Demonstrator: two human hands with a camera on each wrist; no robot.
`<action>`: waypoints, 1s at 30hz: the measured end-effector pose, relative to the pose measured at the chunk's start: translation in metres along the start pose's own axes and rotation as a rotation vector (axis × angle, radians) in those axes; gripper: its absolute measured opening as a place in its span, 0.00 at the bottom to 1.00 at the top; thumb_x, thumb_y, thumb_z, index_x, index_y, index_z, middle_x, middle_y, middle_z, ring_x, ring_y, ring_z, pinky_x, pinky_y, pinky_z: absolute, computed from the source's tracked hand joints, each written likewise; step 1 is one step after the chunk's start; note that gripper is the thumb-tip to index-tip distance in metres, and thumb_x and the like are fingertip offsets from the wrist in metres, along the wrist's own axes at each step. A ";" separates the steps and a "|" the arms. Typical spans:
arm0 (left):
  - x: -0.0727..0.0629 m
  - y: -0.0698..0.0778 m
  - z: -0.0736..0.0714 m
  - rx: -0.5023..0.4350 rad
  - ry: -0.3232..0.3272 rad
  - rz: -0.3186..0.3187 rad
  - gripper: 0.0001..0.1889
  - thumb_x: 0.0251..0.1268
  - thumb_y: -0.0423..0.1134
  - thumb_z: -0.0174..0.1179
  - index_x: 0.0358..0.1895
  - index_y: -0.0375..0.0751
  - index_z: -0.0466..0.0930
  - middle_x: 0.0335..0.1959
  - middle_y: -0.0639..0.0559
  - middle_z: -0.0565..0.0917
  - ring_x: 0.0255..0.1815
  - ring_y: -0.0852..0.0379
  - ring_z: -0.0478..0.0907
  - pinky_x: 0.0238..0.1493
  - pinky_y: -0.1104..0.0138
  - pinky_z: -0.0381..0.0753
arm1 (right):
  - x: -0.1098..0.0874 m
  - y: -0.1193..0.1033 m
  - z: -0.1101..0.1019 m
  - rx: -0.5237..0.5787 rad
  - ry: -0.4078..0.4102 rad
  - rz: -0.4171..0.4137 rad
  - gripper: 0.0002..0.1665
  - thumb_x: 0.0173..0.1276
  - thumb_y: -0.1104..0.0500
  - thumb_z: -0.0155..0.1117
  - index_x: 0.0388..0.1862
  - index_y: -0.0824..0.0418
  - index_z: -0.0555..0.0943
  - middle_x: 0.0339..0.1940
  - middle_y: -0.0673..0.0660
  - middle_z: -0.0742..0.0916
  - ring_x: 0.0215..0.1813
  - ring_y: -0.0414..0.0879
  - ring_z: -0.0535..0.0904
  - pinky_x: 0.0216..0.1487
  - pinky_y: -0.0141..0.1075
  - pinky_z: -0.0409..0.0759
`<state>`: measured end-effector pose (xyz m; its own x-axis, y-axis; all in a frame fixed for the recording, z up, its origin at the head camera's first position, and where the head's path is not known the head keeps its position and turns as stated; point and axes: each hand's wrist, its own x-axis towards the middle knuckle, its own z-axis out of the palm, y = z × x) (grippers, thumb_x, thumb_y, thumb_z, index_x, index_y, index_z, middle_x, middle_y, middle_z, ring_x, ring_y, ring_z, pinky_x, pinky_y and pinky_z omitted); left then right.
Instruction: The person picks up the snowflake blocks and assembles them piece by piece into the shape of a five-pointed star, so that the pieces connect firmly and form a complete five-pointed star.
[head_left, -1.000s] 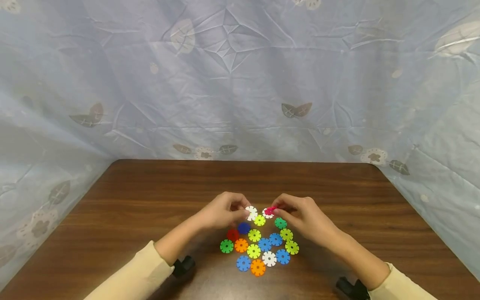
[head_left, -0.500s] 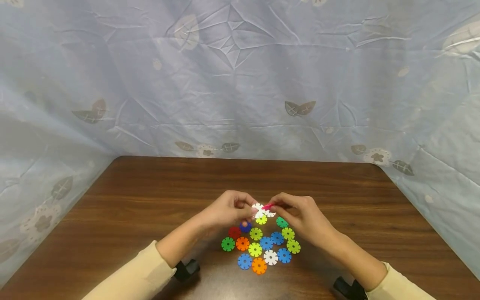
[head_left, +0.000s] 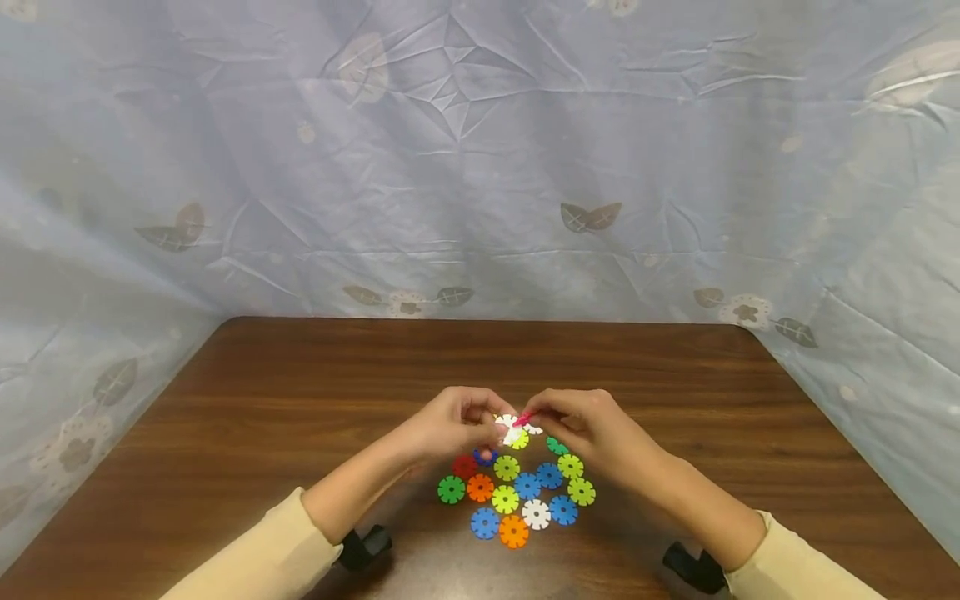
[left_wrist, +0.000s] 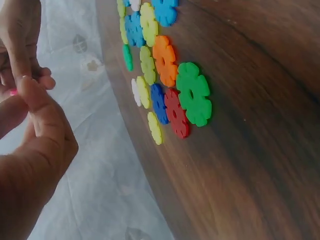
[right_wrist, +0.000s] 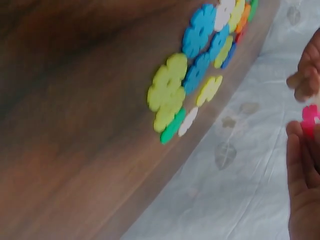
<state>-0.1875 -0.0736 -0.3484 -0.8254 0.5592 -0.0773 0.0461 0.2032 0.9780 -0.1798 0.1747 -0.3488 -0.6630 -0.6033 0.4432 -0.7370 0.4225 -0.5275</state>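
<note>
My left hand (head_left: 453,425) pinches a white notched plastic disc (head_left: 509,427) between thumb and fingers, raised above the far side of a group of flat discs. A pink notched disc (head_left: 522,418) is pinched in my right hand (head_left: 588,427), turned nearly edge-on in the head view. Pink edge and white rim overlap there. In the right wrist view the pink disc (right_wrist: 309,120) sticks out past the fingertips. Fingers hide most of both pieces in the left wrist view. Behind them on the table lie another white disc (head_left: 533,430) and a yellow-green disc (head_left: 520,439).
Several coloured discs lie flat on the brown wooden table (head_left: 300,392), among them a green disc (head_left: 452,490), an orange disc (head_left: 513,532) and a blue disc (head_left: 563,510). A patterned pale cloth (head_left: 480,167) hangs behind and beside the table.
The white and pink discs, apart a second ago, have come together. My left hand shifted right and then slightly back, while my right hand moved left. The flat discs stayed in place.
</note>
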 end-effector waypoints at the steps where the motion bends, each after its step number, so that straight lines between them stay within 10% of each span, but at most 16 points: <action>1: -0.001 -0.001 0.000 0.017 -0.005 0.003 0.11 0.76 0.30 0.59 0.55 0.27 0.80 0.35 0.37 0.87 0.30 0.58 0.83 0.43 0.61 0.90 | 0.000 0.001 -0.002 0.002 -0.022 0.007 0.12 0.73 0.71 0.66 0.51 0.59 0.86 0.44 0.52 0.93 0.44 0.39 0.89 0.47 0.31 0.90; 13: -0.004 0.000 -0.002 0.005 0.133 -0.052 0.11 0.76 0.30 0.60 0.56 0.30 0.78 0.39 0.34 0.87 0.35 0.54 0.86 0.48 0.57 0.92 | -0.011 0.044 -0.005 -0.139 -0.307 0.401 0.10 0.73 0.58 0.70 0.47 0.62 0.84 0.40 0.53 0.86 0.37 0.40 0.76 0.36 0.30 0.79; 21: -0.002 -0.003 -0.004 -0.054 0.163 -0.053 0.12 0.75 0.31 0.62 0.55 0.27 0.77 0.36 0.40 0.90 0.37 0.56 0.88 0.56 0.55 0.91 | -0.009 0.043 0.002 -0.158 -0.352 0.431 0.12 0.69 0.60 0.74 0.40 0.60 0.78 0.37 0.53 0.80 0.39 0.42 0.74 0.38 0.31 0.77; 30: -0.002 -0.004 -0.006 -0.078 0.188 -0.079 0.11 0.76 0.30 0.61 0.53 0.26 0.78 0.43 0.33 0.90 0.37 0.57 0.90 0.54 0.57 0.91 | -0.013 0.051 -0.003 0.066 -0.253 0.368 0.09 0.73 0.64 0.68 0.47 0.64 0.78 0.31 0.54 0.85 0.31 0.40 0.80 0.33 0.30 0.83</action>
<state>-0.1895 -0.0798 -0.3507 -0.9156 0.3825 -0.1242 -0.0606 0.1740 0.9829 -0.2091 0.2061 -0.3789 -0.8203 -0.5712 0.0306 -0.4430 0.6005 -0.6657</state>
